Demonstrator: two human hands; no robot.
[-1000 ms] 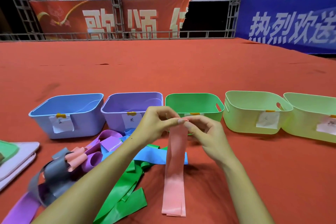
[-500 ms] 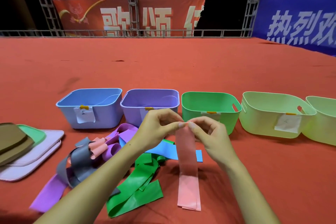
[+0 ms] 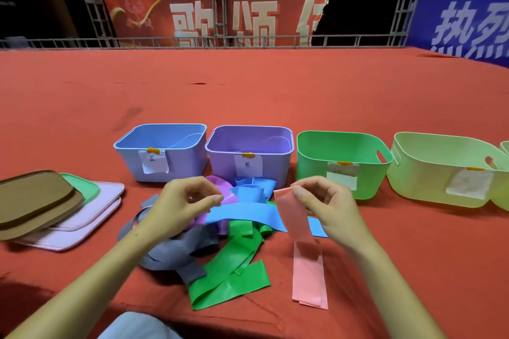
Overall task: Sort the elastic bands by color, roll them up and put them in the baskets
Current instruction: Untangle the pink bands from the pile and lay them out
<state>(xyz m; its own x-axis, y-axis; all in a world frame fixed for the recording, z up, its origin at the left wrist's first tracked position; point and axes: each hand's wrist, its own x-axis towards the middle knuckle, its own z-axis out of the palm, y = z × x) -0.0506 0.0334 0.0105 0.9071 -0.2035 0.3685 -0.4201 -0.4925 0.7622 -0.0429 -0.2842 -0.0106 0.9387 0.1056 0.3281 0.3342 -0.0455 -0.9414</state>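
The right hand (image 3: 327,205) pinches the pink band (image 3: 301,242) by its top end while the left hand (image 3: 183,202), fingers pressed together, holds nothing, so rolling it from that end looks next.

Left hand (image 3: 183,202) fingers pinched empty; right hand (image 3: 329,205) pinched closed.

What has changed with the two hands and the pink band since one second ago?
The left hand let go of the pink band and moved away to the left, fingers pinched on nothing visible. The right hand alone now holds the band's top end, which hangs down to the red table. The baskets and the pile of bands stayed as they were.
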